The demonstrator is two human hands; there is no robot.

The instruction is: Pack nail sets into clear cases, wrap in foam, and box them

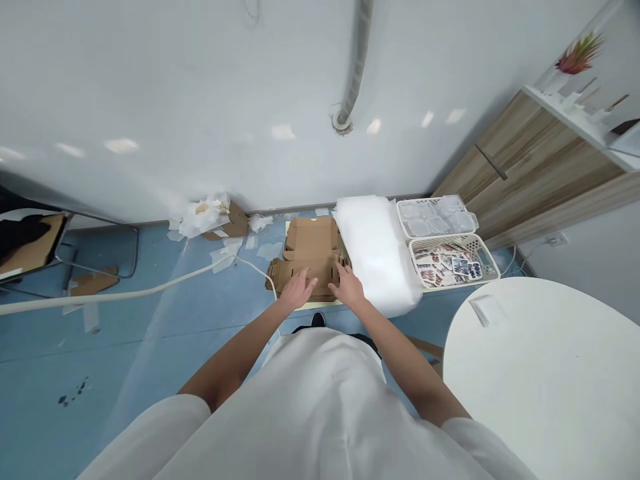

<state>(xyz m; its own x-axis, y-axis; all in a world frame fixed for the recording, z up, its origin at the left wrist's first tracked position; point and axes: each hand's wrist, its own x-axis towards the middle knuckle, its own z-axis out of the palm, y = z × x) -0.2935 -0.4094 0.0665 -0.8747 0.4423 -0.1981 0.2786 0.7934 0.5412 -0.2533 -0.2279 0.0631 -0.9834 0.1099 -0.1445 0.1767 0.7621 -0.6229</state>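
A brown cardboard box [313, 235] lies unfolded in front of me, with its panels, slots and side flaps showing. My left hand [298, 291] is over the near panel at its left part, fingers stretched out and thumb apart. Near the right-hand flaps of the same panel is my right hand [349, 287], its fingers and thumb spread apart. Both hands appear to touch the cardboard, and neither is wrapped round anything I can see.
White foam sheets [376, 257] are stacked right of the cardboard. Beyond them stand a basket of clear plastic packs [435, 217] and a basket of printed cards [453, 262]. A round white table [545, 380] is at right. Paper scraps, a pale hose [150, 291] and a chair [95, 220] occupy the left.
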